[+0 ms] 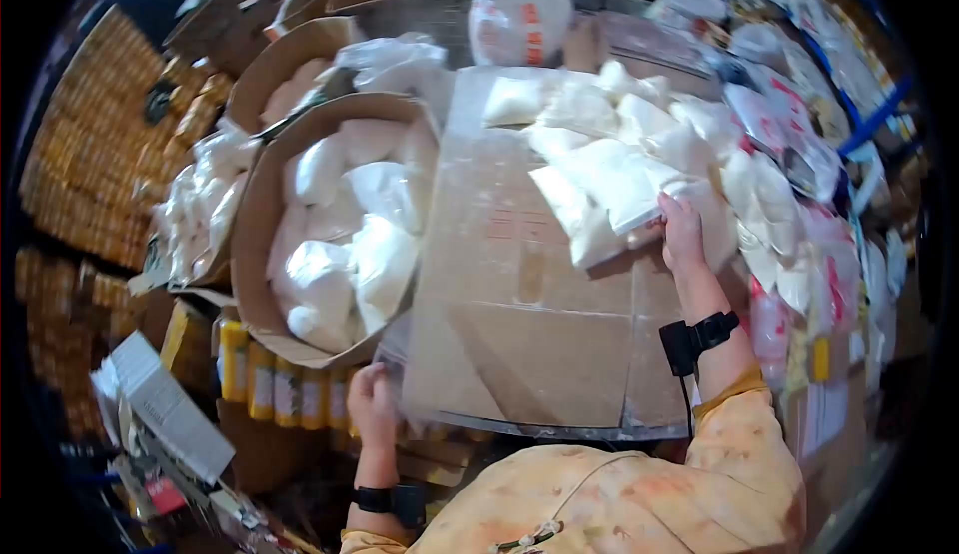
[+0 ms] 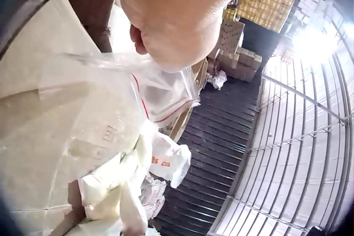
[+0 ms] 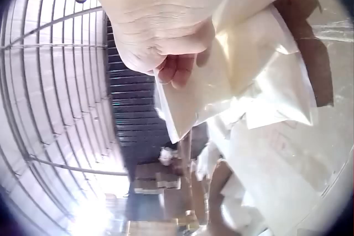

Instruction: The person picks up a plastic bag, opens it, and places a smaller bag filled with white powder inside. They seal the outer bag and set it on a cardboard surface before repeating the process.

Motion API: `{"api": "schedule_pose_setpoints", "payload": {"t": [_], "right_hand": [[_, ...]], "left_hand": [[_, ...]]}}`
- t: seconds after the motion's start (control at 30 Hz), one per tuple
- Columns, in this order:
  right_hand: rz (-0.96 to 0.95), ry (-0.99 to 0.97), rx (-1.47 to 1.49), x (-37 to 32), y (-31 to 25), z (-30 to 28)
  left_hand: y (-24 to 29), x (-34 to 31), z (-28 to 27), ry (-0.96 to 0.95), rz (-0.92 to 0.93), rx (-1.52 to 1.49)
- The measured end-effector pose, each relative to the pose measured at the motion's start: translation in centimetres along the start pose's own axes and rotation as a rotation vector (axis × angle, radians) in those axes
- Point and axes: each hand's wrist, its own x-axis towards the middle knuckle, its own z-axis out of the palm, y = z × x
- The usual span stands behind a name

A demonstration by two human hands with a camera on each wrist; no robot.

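Observation:
My right hand pinches the edge of a flat clear bag of cream-white powder, its fingers curled at the edge in the right wrist view. That bag overlaps a pile of similar filled bags on the cardboard-topped table. At the table's front left corner my left hand has its fingers curled on a clear plastic zip bag with a red line along its top. No powder shows in this zip bag, which stretches over the table's left edge.
Left of the table stands a round-sided cardboard box with large clear bags of white powder. A white bag with red print stands at the back. More packed bags line the right side. Yellow packages sit below the box.

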Motion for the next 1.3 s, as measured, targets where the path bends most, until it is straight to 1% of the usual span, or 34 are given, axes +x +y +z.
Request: {"api": "schedule_pose_setpoints", "payload": {"t": [0.03, 0.07, 0.1, 0.13, 0.17, 0.2, 0.23, 0.27, 0.3, 0.33, 0.37, 0.4, 0.43, 0.5, 0.53, 0.57, 0.63, 0.67, 0.77, 0.8, 0.9, 0.93, 1.03, 1.07, 1.13, 1.17, 1.2, 1.3], "right_hand": [[0.025, 0.000, 0.029, -1.5, -2.8, -0.4], [0.039, -0.051, 0.034, -2.5, -4.5, -1.5], [0.019, -0.008, -0.035, -3.7, -5.6, -2.3], [-0.002, 0.028, -0.101, -4.8, -6.3, -2.9], [-0.021, 0.060, -0.166, -5.9, -6.6, -3.4], [-0.074, 0.025, -0.376, -7.2, -6.5, -3.8], [0.042, 0.015, -0.384, -7.9, -5.6, -3.8], [-0.129, 0.053, -0.676, -7.3, -0.3, -5.3], [0.004, -0.010, -0.515, -9.1, -0.1, -3.3], [0.191, -0.063, -0.294, -10.1, 1.8, -2.4], [0.133, -0.113, -0.382, -10.0, 3.5, -3.0], [0.080, -0.173, -0.469, -10.0, 5.1, -3.3], [0.032, -0.242, -0.553, -10.2, 6.7, -3.7], [-0.024, -0.188, -0.897, -10.1, 7.5, -6.0], [-0.058, -0.156, -1.071, -10.0, 7.8, -7.3], [0.087, -0.259, -1.145, -10.1, 8.3, -8.1], [0.383, -0.471, -1.279, -10.3, 9.7, -9.6], [0.368, -0.559, -1.195, -10.3, 11.6, -10.4], [0.339, -0.458, -1.301, -10.9, 10.6, -7.8], [0.427, -0.469, -1.346, -10.6, 9.7, -7.0], [0.423, -0.478, -1.477, -10.9, 9.1, -5.9], [0.434, -0.577, -1.543, -10.9, 9.9, -5.6], [0.286, -0.559, -1.528, -12.4, 11.0, -5.0], [0.353, -0.608, -1.387, -12.3, 10.9, -5.4], [0.441, -0.694, -1.144, -12.0, 13.3, -6.4], [0.486, -0.733, -1.022, -12.3, 14.7, -7.0], [0.466, -0.678, -0.854, -13.4, 14.2, -7.3], [0.478, -0.689, -0.836, -16.4, 12.2, -8.0]], "left_hand": [[-0.2, 0.4, 0.6, 0.014, -0.104, -0.130], [1.2, 0.7, 1.5, -0.010, -0.128, -0.202], [3.5, 1.2, 2.2, -0.026, -0.153, -0.269], [5.5, 1.3, 2.8, -0.059, -0.180, -0.191], [5.7, 1.5, 3.5, -0.076, -0.144, -0.209], [5.8, 1.7, 4.3, -0.092, -0.106, -0.230], [6.0, 1.8, 5.1, -0.110, -0.068, -0.252], [6.5, 1.6, 6.1, -0.140, -0.088, -0.301], [6.1, 1.4, 7.0, -0.161, -0.071, -0.274], [5.3, 1.4, 8.0, -0.180, -0.051, -0.244], [4.8, 1.4, 8.7, -0.191, -0.030, -0.210], [4.8, 1.2, 9.1, -0.240, -0.047, -0.132], [3.1, 1.6, 9.6, -0.219, 0.144, 0.065], [5.4, 0.6, 10.6, -0.174, 0.348, 0.360], [6.4, 0.1, 11.2, -0.197, 0.408, 0.352], [6.3, 0.0, 11.6, -0.222, 0.424, 0.502], [6.2, -0.4, 12.6, -0.313, 0.467, 0.551], [5.0, -0.4, 13.0, -0.339, 0.462, 0.633], [3.9, -1.0, 13.7, -0.362, 0.598, 0.695], [3.2, -1.1, 13.8, -0.362, 0.643, 0.717], [1.9, -1.2, 13.5, -0.392, 0.597, 0.774], [1.9, -1.3, 13.5, -0.398, 0.591, 0.790], [1.6, -1.7, 13.5, -0.394, 0.490, 0.740], [1.6, -1.8, 13.6, -0.413, 0.402, 0.729], [1.9, -1.9, 13.8, -0.453, 0.226, 0.702], [2.1, -1.9, 13.8, -0.454, 0.199, 0.700], [2.4, -1.9, 13.9, -0.456, 0.171, 0.696], [3.2, -1.7, 14.2, -0.451, 0.123, 0.646]]}}
